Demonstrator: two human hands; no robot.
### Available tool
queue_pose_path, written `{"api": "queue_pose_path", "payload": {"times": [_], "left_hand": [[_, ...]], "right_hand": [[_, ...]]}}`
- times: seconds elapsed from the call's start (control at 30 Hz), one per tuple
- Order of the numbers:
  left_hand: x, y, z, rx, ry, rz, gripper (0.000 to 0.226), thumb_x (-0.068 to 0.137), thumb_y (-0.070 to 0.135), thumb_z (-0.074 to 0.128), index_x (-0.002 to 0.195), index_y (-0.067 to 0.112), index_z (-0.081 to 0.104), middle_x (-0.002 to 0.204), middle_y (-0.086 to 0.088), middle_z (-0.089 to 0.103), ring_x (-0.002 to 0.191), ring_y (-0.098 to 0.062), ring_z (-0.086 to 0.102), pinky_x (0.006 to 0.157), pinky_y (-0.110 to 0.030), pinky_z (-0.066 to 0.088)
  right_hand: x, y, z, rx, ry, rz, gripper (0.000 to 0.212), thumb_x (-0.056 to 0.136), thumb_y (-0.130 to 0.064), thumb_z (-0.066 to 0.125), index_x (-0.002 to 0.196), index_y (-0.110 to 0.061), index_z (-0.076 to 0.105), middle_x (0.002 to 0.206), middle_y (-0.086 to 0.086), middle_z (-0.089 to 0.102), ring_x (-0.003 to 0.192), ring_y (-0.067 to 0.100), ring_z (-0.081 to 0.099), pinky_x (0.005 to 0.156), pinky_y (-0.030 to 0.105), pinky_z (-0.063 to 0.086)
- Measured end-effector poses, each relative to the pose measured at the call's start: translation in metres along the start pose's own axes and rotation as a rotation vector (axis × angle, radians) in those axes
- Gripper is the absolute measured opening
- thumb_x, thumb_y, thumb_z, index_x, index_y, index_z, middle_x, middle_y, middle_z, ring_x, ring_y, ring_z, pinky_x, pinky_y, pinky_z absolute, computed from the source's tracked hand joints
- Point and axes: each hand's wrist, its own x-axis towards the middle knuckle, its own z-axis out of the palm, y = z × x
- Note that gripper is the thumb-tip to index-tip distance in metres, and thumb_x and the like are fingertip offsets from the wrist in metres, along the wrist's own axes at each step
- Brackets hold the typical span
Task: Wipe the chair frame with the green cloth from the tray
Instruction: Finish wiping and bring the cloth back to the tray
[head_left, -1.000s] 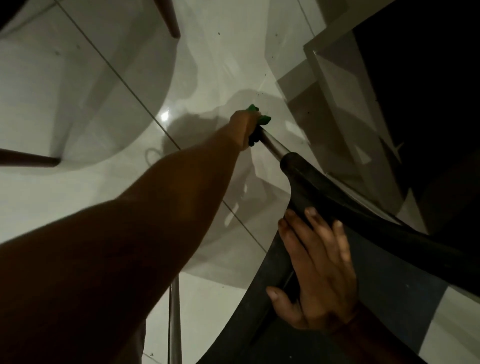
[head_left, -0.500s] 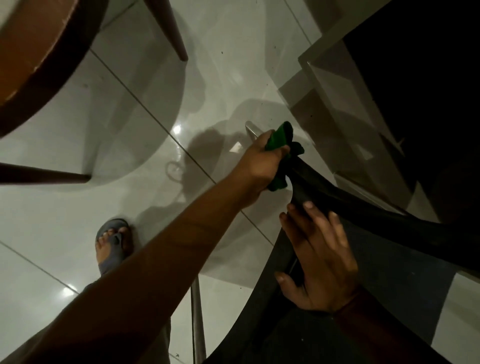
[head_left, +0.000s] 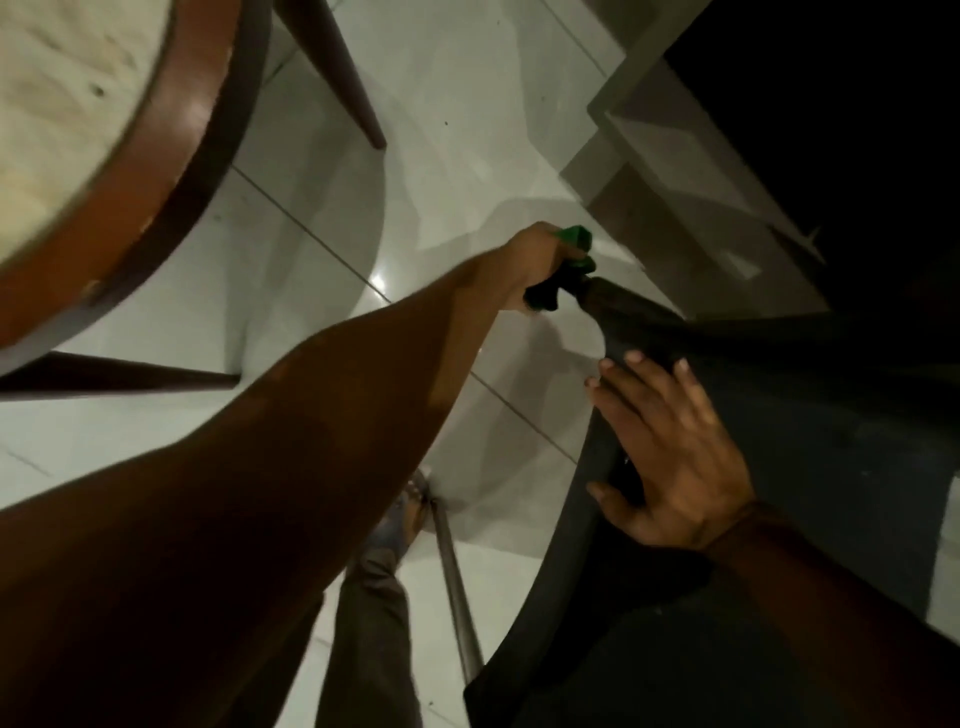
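Left hand (head_left: 535, 265) with green cloth (head_left: 574, 249) slid back down leg from seat edge; table now closer

Looks like a home dining area: glossy white tiled floor (head_left: 441, 171), round wooden tabletop (head_left: 78, 156) on tapered dark legs (head_left: 337, 78), black chair (head_left: 779, 415) just right of that tabletop.

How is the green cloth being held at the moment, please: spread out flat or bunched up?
Bunched up: the green cloth is crumpled inside the closed left hand, only small folds poking out beside the chair frame.

Green cloth (head_left: 574, 244) in left hand (head_left: 530, 265)
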Motion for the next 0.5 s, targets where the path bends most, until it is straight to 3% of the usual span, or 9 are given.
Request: {"api": "queue_pose_path", "payload": {"times": [0.07,0.1,0.17,0.27,0.4,0.5], "left_hand": [[-0.021,0.005,0.002,0.022,-0.054,0.048,0.006,0.091,0.015,0.066,0.092,0.020,0.062,0.084,-0.008,0.073,0.074,-0.027,0.067,0.063,-0.038,0.062],[-0.029,0.006,0.003,0.006,-0.068,0.056,0.006,0.091,0.013,0.065,0.096,0.015,0.062,0.087,-0.011,0.072,0.078,-0.030,0.066,0.067,-0.042,0.061],[-0.043,0.004,0.002,-0.053,-0.100,0.029,0.023,0.093,0.014,0.064,0.115,0.008,0.061,0.100,-0.018,0.066,0.087,-0.033,0.064,0.076,-0.047,0.058],[-0.070,0.005,-0.010,-0.110,-0.075,-0.012,0.047,0.093,0.017,0.067,0.137,0.013,0.051,0.119,-0.022,0.063,0.096,-0.035,0.063,0.086,-0.052,0.058],[-0.117,0.021,-0.047,-0.069,0.107,0.138,0.047,0.088,0.018,0.074,0.131,0.020,0.055,0.121,-0.016,0.067,0.096,-0.028,0.067,0.090,-0.052,0.060],[-0.168,0.036,-0.083,0.057,0.155,0.255,0.046,0.086,0.022,0.077,0.127,0.029,0.057,0.121,-0.007,0.064,0.103,-0.025,0.066,0.091,-0.048,0.059]], "right_hand": [[0.000,-0.001,-0.005,-0.012,-0.054,0.002,0.088,0.088,-0.063,0.046,0.156,-0.007,0.041,0.163,0.018,0.043,0.157,0.033,0.025,0.135,0.040,-0.007],[0.001,-0.003,-0.008,-0.009,-0.092,0.015,0.088,0.089,-0.063,0.046,0.156,-0.007,0.044,0.162,0.019,0.045,0.157,0.033,0.025,0.135,0.040,-0.007],[0.002,-0.007,-0.014,-0.019,-0.149,0.035,0.086,0.089,-0.063,0.045,0.152,-0.006,0.052,0.159,0.021,0.049,0.155,0.034,0.027,0.134,0.041,-0.004],[0.005,-0.019,-0.029,-0.080,-0.187,0.071,0.083,0.091,-0.062,0.043,0.148,-0.005,0.057,0.155,0.021,0.054,0.153,0.036,0.039,0.132,0.044,-0.001],[0.019,-0.052,-0.048,-0.060,-0.172,0.293,0.074,0.102,-0.061,0.038,0.154,-0.010,0.050,0.158,0.017,0.052,0.151,0.033,0.046,0.131,0.048,0.010],[0.054,-0.081,-0.070,0.072,-0.105,0.393,0.071,0.103,-0.057,0.044,0.160,-0.013,0.043,0.164,0.017,0.044,0.152,0.033,0.043,0.127,0.049,0.029]]}}
